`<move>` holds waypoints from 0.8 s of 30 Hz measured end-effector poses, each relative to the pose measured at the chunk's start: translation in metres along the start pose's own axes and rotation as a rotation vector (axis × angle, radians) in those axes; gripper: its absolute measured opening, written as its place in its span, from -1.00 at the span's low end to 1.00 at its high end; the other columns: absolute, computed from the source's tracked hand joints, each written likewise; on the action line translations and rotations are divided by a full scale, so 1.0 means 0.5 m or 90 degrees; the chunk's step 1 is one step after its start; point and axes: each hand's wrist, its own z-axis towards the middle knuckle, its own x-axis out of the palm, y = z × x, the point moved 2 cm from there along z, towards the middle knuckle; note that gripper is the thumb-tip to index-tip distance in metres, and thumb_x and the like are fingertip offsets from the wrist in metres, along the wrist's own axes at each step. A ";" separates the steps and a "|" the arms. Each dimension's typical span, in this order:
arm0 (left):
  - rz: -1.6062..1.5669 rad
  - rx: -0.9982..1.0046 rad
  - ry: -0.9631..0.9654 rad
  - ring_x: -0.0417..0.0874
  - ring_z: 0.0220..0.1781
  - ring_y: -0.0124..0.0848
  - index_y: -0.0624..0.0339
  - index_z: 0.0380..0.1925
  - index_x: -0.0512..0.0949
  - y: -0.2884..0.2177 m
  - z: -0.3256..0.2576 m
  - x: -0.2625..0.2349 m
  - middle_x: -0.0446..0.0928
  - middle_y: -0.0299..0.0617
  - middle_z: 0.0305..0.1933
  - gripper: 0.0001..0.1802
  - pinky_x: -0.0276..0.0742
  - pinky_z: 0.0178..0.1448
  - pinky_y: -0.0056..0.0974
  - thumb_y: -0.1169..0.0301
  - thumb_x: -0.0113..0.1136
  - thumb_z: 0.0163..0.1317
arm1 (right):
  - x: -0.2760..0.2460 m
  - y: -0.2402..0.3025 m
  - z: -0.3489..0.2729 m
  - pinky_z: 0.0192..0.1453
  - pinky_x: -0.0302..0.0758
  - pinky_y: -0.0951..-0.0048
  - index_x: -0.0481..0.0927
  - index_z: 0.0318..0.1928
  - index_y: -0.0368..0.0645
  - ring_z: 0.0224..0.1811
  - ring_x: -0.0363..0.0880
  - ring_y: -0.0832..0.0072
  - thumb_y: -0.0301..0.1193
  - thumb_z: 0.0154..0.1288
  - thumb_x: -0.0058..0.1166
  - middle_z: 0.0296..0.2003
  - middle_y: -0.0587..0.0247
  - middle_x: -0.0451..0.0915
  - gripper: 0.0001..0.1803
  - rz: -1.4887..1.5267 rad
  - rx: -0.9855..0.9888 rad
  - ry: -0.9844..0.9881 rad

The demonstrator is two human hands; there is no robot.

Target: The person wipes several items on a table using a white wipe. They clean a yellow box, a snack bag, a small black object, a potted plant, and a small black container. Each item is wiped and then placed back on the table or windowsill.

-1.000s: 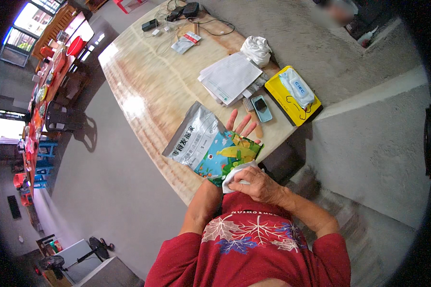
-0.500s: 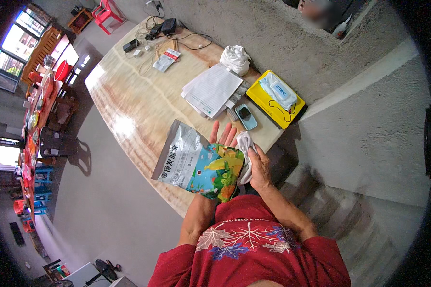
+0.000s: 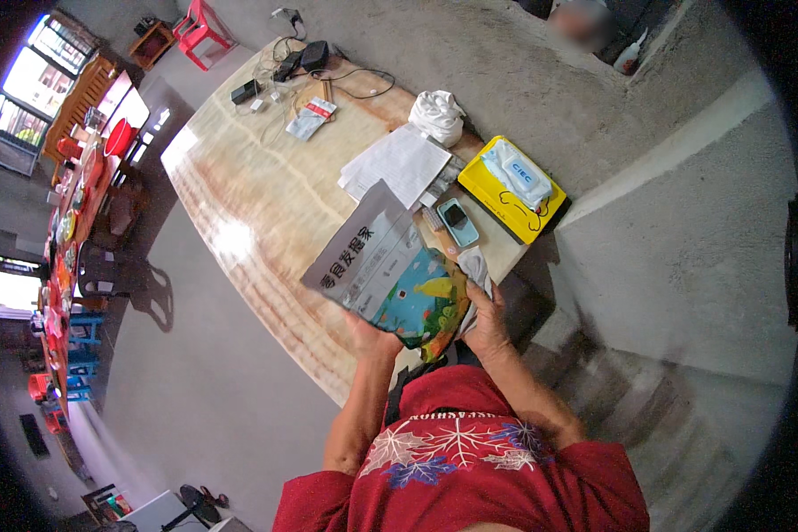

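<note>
My left hand (image 3: 371,335) grips the lower edge of a large flat packet (image 3: 383,268), grey at the top and colourful at the bottom, and holds it lifted and tilted above the near edge of the marbled table (image 3: 239,213). My right hand (image 3: 486,321) is at the packet's right side and clutches a crumpled white cloth (image 3: 475,270) against it. A phone in a pale blue case (image 3: 457,222) lies on the table just beyond the packet.
Beyond the packet lie a stack of white papers (image 3: 397,163), a bunched white cloth (image 3: 438,115) and a yellow box with a wipes pack (image 3: 514,188). Cables and chargers (image 3: 303,64) lie at the far end. A concrete floor surrounds the table; steps drop away on my right.
The packet lay flat under my left palm a second ago; now my left hand holds it from below, raised and tilted. My right hand with the cloth moved from below the packet to its right side.
</note>
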 end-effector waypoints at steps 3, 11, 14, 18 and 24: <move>0.238 0.016 0.045 0.42 0.11 -0.21 0.23 0.14 0.23 -0.001 -0.034 0.017 0.36 -0.09 0.12 -0.36 0.40 0.14 -0.12 0.11 0.10 0.12 | -0.008 0.002 0.007 0.06 0.45 0.29 0.36 0.10 -0.13 -0.01 0.48 0.37 -0.44 0.24 -0.04 -0.04 0.25 0.47 -0.61 -0.001 0.000 -0.044; 0.365 0.091 -0.137 0.61 -0.22 -0.30 0.31 -0.05 0.33 -0.024 0.002 -0.031 0.52 -0.11 -0.18 -0.47 0.58 -0.08 -0.17 0.54 0.26 -0.08 | -0.027 0.033 0.002 0.10 0.34 0.37 0.36 0.11 -0.18 -0.01 0.39 0.40 -0.31 0.29 -0.07 -0.05 0.20 0.43 -0.59 -0.291 -0.051 0.078; 0.361 0.100 -0.123 0.61 -0.24 -0.31 0.30 -0.07 0.34 -0.046 0.006 -0.054 0.53 -0.12 -0.21 -0.50 0.59 -0.12 -0.18 0.56 0.24 -0.08 | -0.061 0.097 0.019 0.13 0.23 0.44 0.32 0.13 -0.21 0.02 0.31 0.46 -0.20 0.35 -0.21 -0.04 0.19 0.39 -0.54 -0.779 -0.138 0.085; 0.382 0.077 -0.147 0.61 -0.25 -0.31 0.31 -0.04 0.32 -0.054 0.003 -0.071 0.52 -0.13 -0.20 -0.48 0.59 -0.11 -0.18 0.56 0.22 -0.07 | -0.062 0.116 0.025 0.15 0.20 0.46 0.26 0.18 -0.22 0.02 0.29 0.46 -0.26 0.29 -0.26 -0.02 0.23 0.36 -0.51 -0.505 -0.045 0.085; 0.374 0.041 -0.141 0.59 -0.18 -0.30 0.32 -0.01 0.30 -0.046 -0.014 -0.060 0.50 -0.10 -0.13 -0.44 0.57 -0.06 -0.19 0.55 0.23 -0.09 | -0.060 0.140 0.034 0.15 0.20 0.51 0.28 0.19 -0.24 0.02 0.28 0.49 -0.33 0.11 -0.22 0.02 0.23 0.34 -0.42 -0.392 0.037 0.105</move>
